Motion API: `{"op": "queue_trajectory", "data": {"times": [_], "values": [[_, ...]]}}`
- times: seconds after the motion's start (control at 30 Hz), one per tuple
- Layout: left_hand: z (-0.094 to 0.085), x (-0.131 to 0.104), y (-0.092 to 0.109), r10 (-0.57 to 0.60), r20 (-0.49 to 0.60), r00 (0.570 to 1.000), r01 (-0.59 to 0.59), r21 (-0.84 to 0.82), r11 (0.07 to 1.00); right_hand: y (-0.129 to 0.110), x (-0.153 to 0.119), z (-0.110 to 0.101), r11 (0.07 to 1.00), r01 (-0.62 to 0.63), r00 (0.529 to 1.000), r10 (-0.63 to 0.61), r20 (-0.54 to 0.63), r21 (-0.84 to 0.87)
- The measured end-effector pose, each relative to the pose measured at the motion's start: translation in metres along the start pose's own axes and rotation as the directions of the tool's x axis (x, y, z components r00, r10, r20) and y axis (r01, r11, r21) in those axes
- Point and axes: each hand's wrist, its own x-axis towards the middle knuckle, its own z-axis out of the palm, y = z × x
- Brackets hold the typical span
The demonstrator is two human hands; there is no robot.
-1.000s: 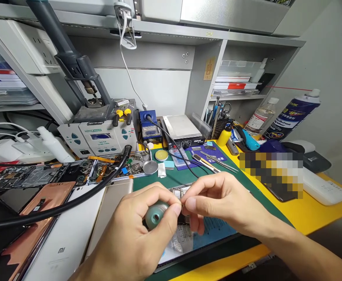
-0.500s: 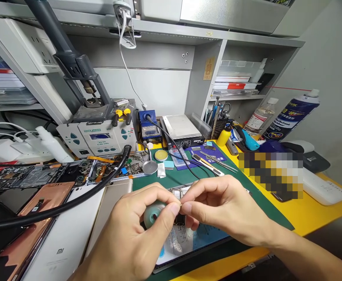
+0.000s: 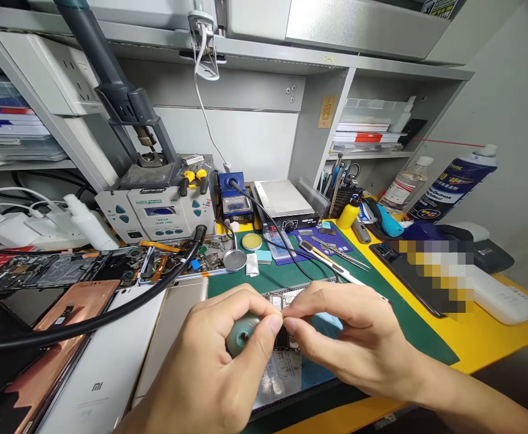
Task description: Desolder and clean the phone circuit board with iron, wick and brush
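Observation:
My left hand (image 3: 221, 361) is closed around a round teal piece (image 3: 235, 339) with a dark hole in its end, like a small spool. Its thumb and forefinger pinch together at the tip. My right hand (image 3: 367, 343) pinches too, its fingertips meeting those of the left; whatever they grip is too small to make out. Below and behind the fingers lies a circuit board (image 3: 286, 341), mostly hidden by both hands. It rests over a blue work pad (image 3: 311, 369), where a clear bag (image 3: 278, 375) also lies.
A black hose (image 3: 123, 310) crosses over phones (image 3: 90, 367) at left. Behind stand a hot-air station (image 3: 158, 217), a soldering iron stand (image 3: 234, 199) and a tin (image 3: 252, 242). Tweezers (image 3: 343, 253) and a brush (image 3: 330, 263) lie on the green mat (image 3: 427, 340). A spray can (image 3: 454, 184) stands right.
The whole view has shifted slightly right and down. My right hand's fingers have curled a little differently, uncovering some blue beneath its palm. Both hands keep their fingertips together.

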Motion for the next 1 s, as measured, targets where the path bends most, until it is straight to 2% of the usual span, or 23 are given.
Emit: {"op": "queue_trajectory", "data": {"times": [0.07, 0.1, 0.17, 0.2, 0.27, 0.33, 0.4, 0.47, 0.57, 0.63, 0.67, 0.73, 0.8, 0.87, 0.93, 1.0], "values": [[0.001, 0.000, -0.003, -0.019, 0.014, 1.000, 0.019, -0.005, 1.000, -0.001, 0.001, -0.001, 1.000, -0.014, 1.000, 0.014, -0.004, 0.016], [0.001, -0.001, -0.004, -0.039, 0.029, 0.999, 0.040, -0.012, 0.999, -0.001, 0.001, -0.001, 0.997, -0.064, 0.998, 0.064, 0.005, 0.048], [0.000, -0.002, -0.007, -0.112, 0.077, 0.991, 0.115, -0.036, 0.993, -0.003, 0.003, -0.002, 0.947, -0.263, 0.965, 0.255, 0.066, 0.182], [0.000, -0.002, -0.008, -0.156, 0.111, 0.982, 0.163, -0.052, 0.985, -0.004, 0.004, -0.002, 0.880, -0.389, 0.921, 0.369, 0.124, 0.273], [-0.002, -0.003, -0.008, -0.237, 0.182, 0.954, 0.256, -0.089, 0.963, -0.005, 0.007, -0.003, 0.678, -0.598, 0.800, 0.536, 0.270, 0.427], [-0.003, -0.003, -0.006, -0.281, 0.244, 0.928, 0.319, -0.131, 0.939, -0.004, 0.009, -0.004, 0.509, -0.696, 0.711, 0.588, 0.387, 0.507], [-0.004, -0.002, -0.003, -0.301, 0.271, 0.914, 0.354, -0.174, 0.919, -0.002, 0.010, -0.005, 0.418, -0.736, 0.666, 0.593, 0.453, 0.533], [-0.006, -0.001, 0.000, -0.297, 0.268, 0.916, 0.358, -0.217, 0.908, 0.001, 0.011, -0.007, 0.367, -0.745, 0.652, 0.578, 0.492, 0.557], [-0.007, 0.001, 0.002, -0.299, 0.251, 0.921, 0.362, -0.264, 0.894, 0.003, 0.011, -0.010, 0.364, -0.730, 0.667, 0.561, 0.490, 0.578], [-0.008, 0.001, 0.002, -0.309, 0.237, 0.921, 0.368, -0.270, 0.890, 0.001, 0.009, -0.009, 0.419, -0.706, 0.694, 0.571, 0.439, 0.571], [-0.008, 0.001, 0.001, -0.308, 0.232, 0.923, 0.365, -0.266, 0.892, 0.000, 0.008, -0.008, 0.472, -0.683, 0.718, 0.574, 0.393, 0.558], [-0.008, 0.002, -0.001, -0.284, 0.219, 0.934, 0.337, -0.264, 0.904, -0.002, 0.005, -0.005, 0.658, -0.578, 0.810, 0.535, 0.242, 0.482], [-0.008, 0.002, -0.001, -0.255, 0.202, 0.946, 0.303, -0.269, 0.914, -0.003, 0.002, -0.002, 0.871, -0.376, 0.925, 0.374, 0.069, 0.316], [-0.008, 0.004, 0.000, -0.257, 0.172, 0.951, 0.297, -0.276, 0.914, -0.001, -0.001, 0.000, 0.983, -0.131, 0.990, 0.136, -0.030, 0.132], [-0.008, 0.005, 0.001, -0.267, 0.165, 0.949, 0.305, -0.279, 0.910, 0.001, -0.003, 0.001, 0.998, 0.055, 0.997, -0.054, -0.060, 0.014], [-0.008, 0.005, 0.002, -0.274, 0.170, 0.946, 0.313, -0.275, 0.909, 0.003, -0.003, 0.002, 0.986, 0.153, 0.985, -0.158, -0.069, -0.062]]}}
